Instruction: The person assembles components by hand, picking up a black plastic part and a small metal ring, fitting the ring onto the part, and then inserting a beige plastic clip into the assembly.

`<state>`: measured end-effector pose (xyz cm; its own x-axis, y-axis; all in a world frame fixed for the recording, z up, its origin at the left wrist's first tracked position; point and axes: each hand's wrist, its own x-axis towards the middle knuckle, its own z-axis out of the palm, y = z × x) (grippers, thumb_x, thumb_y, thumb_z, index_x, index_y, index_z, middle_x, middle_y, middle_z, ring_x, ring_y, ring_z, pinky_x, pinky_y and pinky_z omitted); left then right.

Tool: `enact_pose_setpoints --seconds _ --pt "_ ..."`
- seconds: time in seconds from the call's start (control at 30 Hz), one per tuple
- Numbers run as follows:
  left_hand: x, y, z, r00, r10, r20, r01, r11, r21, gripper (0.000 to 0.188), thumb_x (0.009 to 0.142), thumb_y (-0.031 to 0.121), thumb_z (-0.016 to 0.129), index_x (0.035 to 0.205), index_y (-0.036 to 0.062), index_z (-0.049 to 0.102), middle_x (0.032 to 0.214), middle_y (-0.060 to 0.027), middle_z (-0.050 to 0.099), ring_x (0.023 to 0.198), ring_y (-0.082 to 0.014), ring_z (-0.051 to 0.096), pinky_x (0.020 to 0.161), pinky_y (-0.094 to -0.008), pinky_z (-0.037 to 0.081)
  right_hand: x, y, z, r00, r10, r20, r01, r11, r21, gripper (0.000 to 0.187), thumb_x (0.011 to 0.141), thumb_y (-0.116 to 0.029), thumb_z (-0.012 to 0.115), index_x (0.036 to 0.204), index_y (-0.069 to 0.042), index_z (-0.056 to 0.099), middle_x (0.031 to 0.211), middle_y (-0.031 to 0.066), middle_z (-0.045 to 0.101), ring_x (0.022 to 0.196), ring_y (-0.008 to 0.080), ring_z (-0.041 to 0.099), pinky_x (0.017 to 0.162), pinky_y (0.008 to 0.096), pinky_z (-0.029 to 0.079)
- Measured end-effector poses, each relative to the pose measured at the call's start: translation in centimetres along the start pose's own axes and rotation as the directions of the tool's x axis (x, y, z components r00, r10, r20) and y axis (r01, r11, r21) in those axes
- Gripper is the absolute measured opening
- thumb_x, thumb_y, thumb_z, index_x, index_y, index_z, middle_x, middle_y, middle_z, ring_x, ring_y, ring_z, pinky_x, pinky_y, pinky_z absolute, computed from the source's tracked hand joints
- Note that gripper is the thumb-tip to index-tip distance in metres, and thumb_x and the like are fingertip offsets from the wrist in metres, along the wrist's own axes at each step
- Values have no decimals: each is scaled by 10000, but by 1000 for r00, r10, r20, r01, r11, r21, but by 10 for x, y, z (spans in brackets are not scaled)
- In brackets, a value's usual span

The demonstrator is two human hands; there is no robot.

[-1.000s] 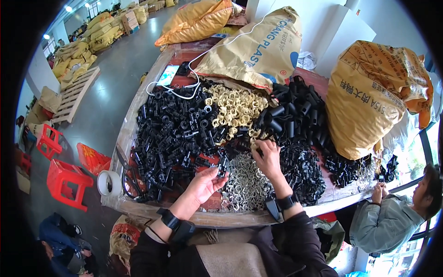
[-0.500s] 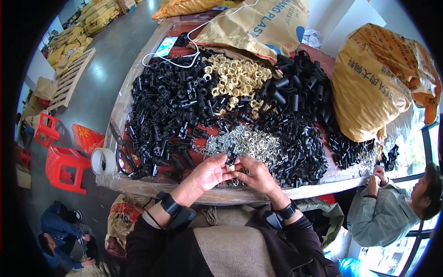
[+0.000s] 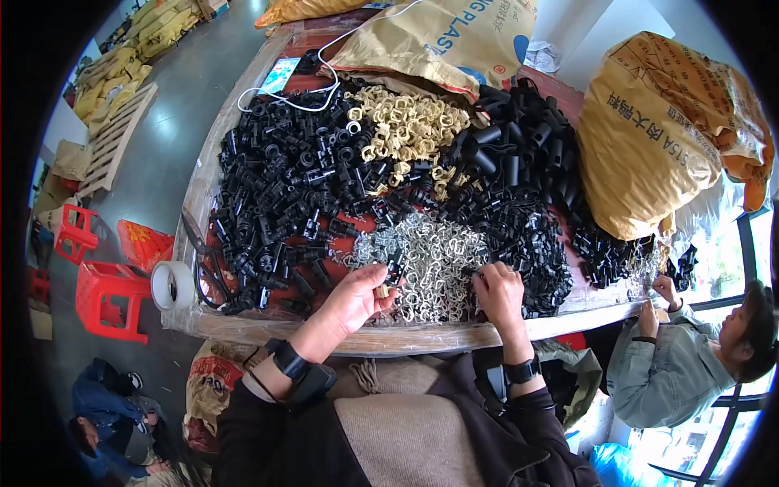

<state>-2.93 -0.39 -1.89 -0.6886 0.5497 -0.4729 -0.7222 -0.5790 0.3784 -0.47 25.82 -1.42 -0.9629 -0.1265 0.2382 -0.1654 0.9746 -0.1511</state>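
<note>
The left hand (image 3: 355, 302) is above the near edge of the table (image 3: 243, 328), palm turned up, and its thumb and fingers are clamped on a black plastic fitting (image 3: 395, 266). This fitting stands roughly upright in the grip, in front of the silver clips, and a small cream piece (image 3: 384, 290) shows at its lower end, between the fingers.

The right hand (image 3: 503, 296) is to the right, palm down, well apart from the left one. Its fingertips are bent down at the border between the heap of silver metal clips (image 3: 434, 264) and the heap of small black pieces (image 3: 540, 272). The fingers lie close to each other, but I cannot tell whether they are closed on a piece.

Farther on the table, a large heap of black fittings (image 3: 280, 170) lies at the left, cream plastic rings (image 3: 410, 126) in the middle, and black tubes (image 3: 511, 166) at the right. Scissors (image 3: 195, 235) lie along the left edge, near a roll of tape (image 3: 164, 286). At the right, a co-worker (image 3: 673, 369) sits beside the table.
</note>
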Motion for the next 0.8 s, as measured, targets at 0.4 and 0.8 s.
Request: enact_pose_setpoints --seconds 0.4,0.8 --pt "-2 -3 3 999 8 31 -11 995 96 90 817 108 507 896 82 542 930 -124 574 697 -157 558 609 -263 474 24 -19 25 989 -127 -75 133 987 88 83 760 -122 546 776 -42 531 659 54 505 555 194 512 503 288 402" --pt "-2 -5 17 972 -81 221 50 989 140 195 811 152 522 973 46 513 933 -114 576 702 -128 552 633 -246 455 18 -45 0 881 -112 460 -469 -346 813 104 787 -65 546 858 -52 471 674 2 496 562 61 453 478 164 347"
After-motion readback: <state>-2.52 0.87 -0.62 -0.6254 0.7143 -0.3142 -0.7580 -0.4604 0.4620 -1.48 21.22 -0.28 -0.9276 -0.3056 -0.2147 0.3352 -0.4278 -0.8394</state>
